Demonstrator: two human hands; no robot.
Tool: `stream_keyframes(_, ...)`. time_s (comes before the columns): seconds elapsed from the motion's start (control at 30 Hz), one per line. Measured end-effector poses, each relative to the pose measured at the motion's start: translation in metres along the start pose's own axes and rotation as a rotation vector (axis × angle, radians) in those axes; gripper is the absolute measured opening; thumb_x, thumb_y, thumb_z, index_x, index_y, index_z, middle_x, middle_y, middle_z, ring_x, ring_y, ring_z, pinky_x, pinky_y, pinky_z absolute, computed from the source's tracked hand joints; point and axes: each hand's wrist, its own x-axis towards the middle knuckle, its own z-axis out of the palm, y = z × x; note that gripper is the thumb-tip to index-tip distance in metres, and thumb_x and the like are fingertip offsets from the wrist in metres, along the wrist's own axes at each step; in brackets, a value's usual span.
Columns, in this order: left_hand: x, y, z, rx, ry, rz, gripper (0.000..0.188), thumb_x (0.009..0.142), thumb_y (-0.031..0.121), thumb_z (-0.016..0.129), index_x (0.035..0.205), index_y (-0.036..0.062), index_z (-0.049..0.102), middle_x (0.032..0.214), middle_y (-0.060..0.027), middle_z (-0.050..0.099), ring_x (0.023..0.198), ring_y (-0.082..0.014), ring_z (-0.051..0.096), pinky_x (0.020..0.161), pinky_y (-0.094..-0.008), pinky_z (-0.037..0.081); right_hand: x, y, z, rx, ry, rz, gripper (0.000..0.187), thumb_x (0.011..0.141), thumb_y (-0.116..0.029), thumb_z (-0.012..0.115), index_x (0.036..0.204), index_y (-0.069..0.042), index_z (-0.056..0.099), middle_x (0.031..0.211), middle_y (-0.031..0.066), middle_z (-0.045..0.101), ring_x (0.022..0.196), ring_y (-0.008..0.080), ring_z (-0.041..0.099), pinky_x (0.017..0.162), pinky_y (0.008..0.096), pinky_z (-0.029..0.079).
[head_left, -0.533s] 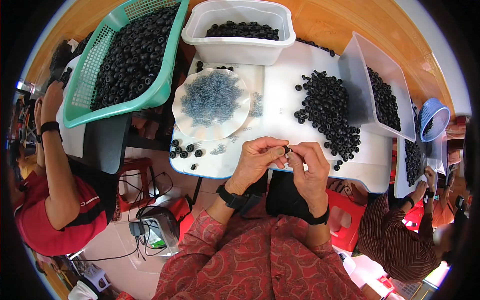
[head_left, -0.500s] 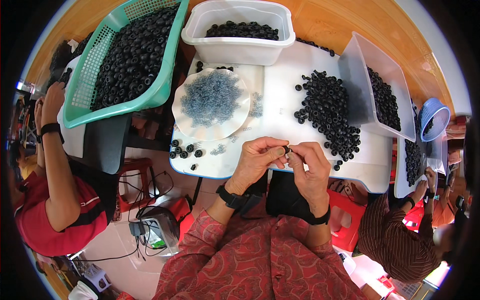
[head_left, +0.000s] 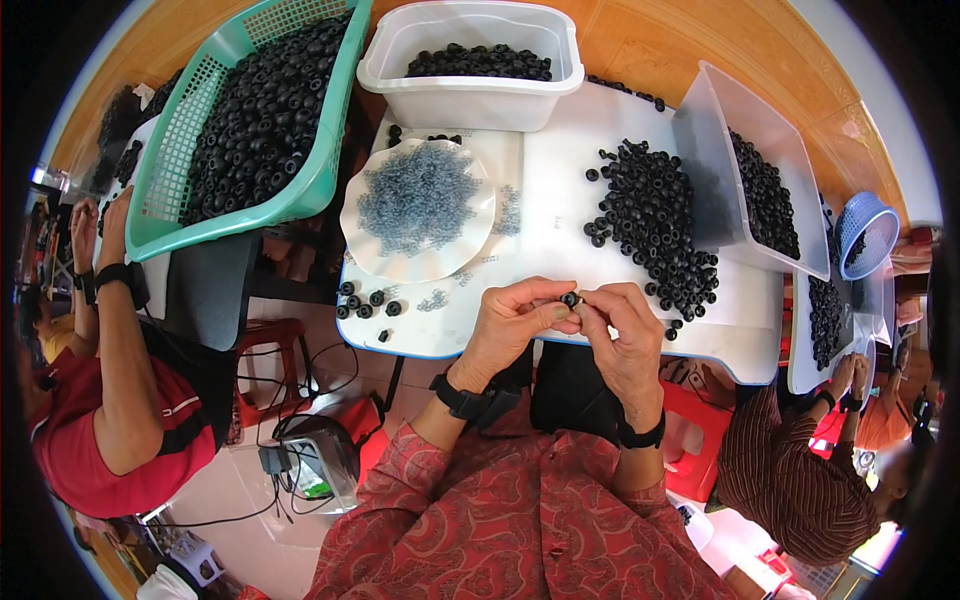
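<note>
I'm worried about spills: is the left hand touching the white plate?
Apart: the head view shows white tabletop between the left hand and the white plate.

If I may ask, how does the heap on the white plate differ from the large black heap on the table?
The pale heap looks greyish blue, the black heap dark. The pale heap rests on a plate; the black heap lies directly on the table. Both consist of many small pieces.

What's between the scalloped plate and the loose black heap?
In the head view: scattered small spring-like pieces beside the plate, then white tabletop up to the heap.
</note>
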Motion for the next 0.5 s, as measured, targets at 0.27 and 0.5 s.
stream_keyframes(0.27,0.000,0.004,0.004,0.114,0.018,0.028,0.027,0.092,-0.008,0.063,0.119,-0.0045,0.067,0.107,-0.0134,0.067,0.092,-0.0226,0.072,0.083,-0.0314,0.064,-0.003,0.006,0.000,0.017,-0.018,0.003,0.013,0.086,0.003,0.070,0.099,0.000,0.070,0.093,0.0105,0.063,0.071,0.0197,0.066,0.058,0.0299,0.053)
stream_keyframes(0.5,-0.004,0.016,0.002,0.243,0.011,0.056,0.023,0.092,-0.008,0.064,0.114,-0.0050,0.069,0.103,-0.0127,0.068,0.085,-0.0199,0.073,0.077,-0.0276,0.062,-0.007,0.008,0.006,-0.008,-0.014,-0.045,0.014,0.087,0.003,0.069,0.100,0.000,0.070,0.092,0.0116,0.062,0.069,0.0219,0.065,0.058,0.0314,0.052)
